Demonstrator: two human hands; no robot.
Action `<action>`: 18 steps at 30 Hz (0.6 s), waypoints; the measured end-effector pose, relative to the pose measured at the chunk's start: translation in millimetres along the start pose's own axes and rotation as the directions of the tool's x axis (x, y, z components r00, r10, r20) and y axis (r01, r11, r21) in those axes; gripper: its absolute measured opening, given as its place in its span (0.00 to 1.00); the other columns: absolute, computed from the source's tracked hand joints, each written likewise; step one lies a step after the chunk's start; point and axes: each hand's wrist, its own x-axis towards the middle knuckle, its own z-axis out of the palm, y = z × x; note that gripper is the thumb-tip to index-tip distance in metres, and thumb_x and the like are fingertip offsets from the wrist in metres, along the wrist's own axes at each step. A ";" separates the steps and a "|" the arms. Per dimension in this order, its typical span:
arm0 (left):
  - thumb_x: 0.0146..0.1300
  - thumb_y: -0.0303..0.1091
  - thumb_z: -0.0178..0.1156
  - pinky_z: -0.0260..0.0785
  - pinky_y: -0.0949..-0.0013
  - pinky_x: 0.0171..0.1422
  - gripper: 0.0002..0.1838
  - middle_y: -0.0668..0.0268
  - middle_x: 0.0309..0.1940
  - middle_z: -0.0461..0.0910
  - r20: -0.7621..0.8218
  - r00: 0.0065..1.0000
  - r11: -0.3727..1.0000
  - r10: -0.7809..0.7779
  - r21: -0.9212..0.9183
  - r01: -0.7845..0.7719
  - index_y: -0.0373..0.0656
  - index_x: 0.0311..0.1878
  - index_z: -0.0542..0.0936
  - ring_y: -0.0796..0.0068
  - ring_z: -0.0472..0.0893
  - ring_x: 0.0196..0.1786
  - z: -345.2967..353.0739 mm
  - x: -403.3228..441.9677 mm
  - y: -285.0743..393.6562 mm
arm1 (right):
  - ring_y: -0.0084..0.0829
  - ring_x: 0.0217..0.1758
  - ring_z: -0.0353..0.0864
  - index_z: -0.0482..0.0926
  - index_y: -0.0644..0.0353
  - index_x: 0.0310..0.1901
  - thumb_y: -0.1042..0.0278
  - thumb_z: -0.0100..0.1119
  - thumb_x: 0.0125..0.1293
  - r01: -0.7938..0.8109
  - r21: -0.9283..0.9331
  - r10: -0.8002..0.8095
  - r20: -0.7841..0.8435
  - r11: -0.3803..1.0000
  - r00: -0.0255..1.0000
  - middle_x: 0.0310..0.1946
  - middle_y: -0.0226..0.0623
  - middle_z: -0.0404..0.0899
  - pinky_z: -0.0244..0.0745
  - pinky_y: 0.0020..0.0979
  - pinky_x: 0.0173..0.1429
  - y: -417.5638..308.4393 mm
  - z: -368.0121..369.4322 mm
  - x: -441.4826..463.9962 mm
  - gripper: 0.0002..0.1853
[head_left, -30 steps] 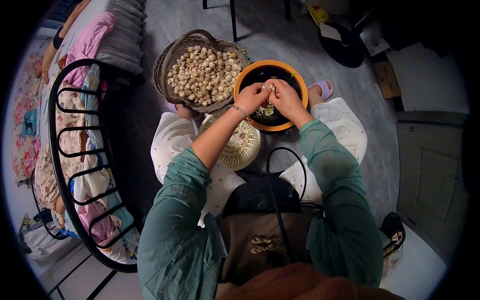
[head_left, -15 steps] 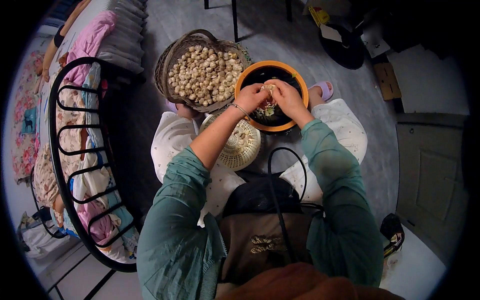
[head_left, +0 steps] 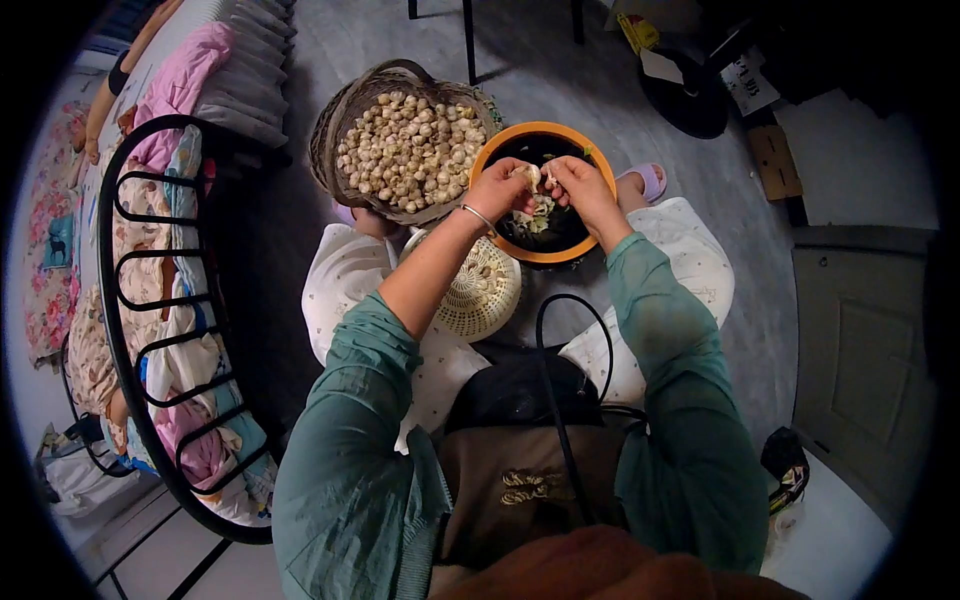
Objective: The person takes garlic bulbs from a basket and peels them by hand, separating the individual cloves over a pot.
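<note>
Head view: a pale garlic bulb (head_left: pixel 531 176) sits at the fingertips of the left hand (head_left: pixel 500 190), above the opening of an orange-rimmed tub (head_left: pixel 540 129). Left fingers are clamped on the bulb; the right hand (head_left: pixel 583 192), just beside it over the same tub, has its fingers drawn together (whether a pale scrap is caught between them, I cannot tell). Below the hands, whitish and greenish peelings (head_left: pixel 541 218) lie in the tub's dark interior. A metal bangle (head_left: pixel 480 219) circles the left wrist.

Just to the left of the tub stands a wicker basket (head_left: pixel 328 135), heaped with whole garlic bulbs (head_left: pixel 412 150). Nearer the person, a cream perforated colander (head_left: pixel 484 316) rests between the knees, with a few pale pieces in it. White patterned trousers (head_left: pixel 685 255) flank these containers, and a lilac slipper (head_left: pixel 653 182) shows past the tub on the right.

Farther out, grey floor (head_left: pixel 590 85) spreads around everything. On the left is a bed with a black metal frame (head_left: pixel 106 250) and rumpled bedding (head_left: pixel 135 230); another person's bare arm (head_left: pixel 103 108) stretches along it. A cardboard box (head_left: pixel 774 160) is on the right.
</note>
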 end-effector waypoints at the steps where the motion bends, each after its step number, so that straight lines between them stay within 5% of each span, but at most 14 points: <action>1: 0.64 0.32 0.51 0.75 0.71 0.34 0.13 0.62 0.35 0.77 0.001 1.000 1.000 0.000 0.001 0.000 0.37 0.49 0.70 0.73 0.78 0.29 -0.8 0.6 -0.6 | 0.15 0.24 0.68 0.77 0.58 0.39 0.61 0.48 0.69 -0.017 -0.008 0.016 -0.004 1.000 1.000 0.26 0.23 0.73 0.64 0.16 0.28 -0.1 -0.7 -0.2 0.11; 11: 0.64 0.33 0.51 0.75 0.72 0.35 0.13 0.63 0.33 0.77 -0.057 0.998 0.999 -0.004 0.037 0.006 0.38 0.49 0.70 0.73 0.78 0.29 -1.7 1.3 -0.2 | 0.15 0.27 0.69 0.76 0.60 0.45 0.65 0.48 0.69 -0.075 0.146 0.079 -0.021 0.986 0.997 0.28 0.27 0.75 0.65 0.17 0.31 -2.2 1.3 -2.0 0.10; 18: 0.65 0.35 0.52 0.75 0.73 0.34 0.13 0.64 0.33 0.77 -0.075 0.996 0.997 0.043 0.069 -0.037 0.38 0.48 0.72 0.76 0.78 0.30 -2.1 2.4 -2.5 | 0.19 0.31 0.74 0.72 0.61 0.43 0.63 0.58 0.63 0.047 -0.167 -0.058 -0.060 0.985 0.997 0.29 0.31 0.78 0.68 0.21 0.35 7.4 4.7 5.3 0.13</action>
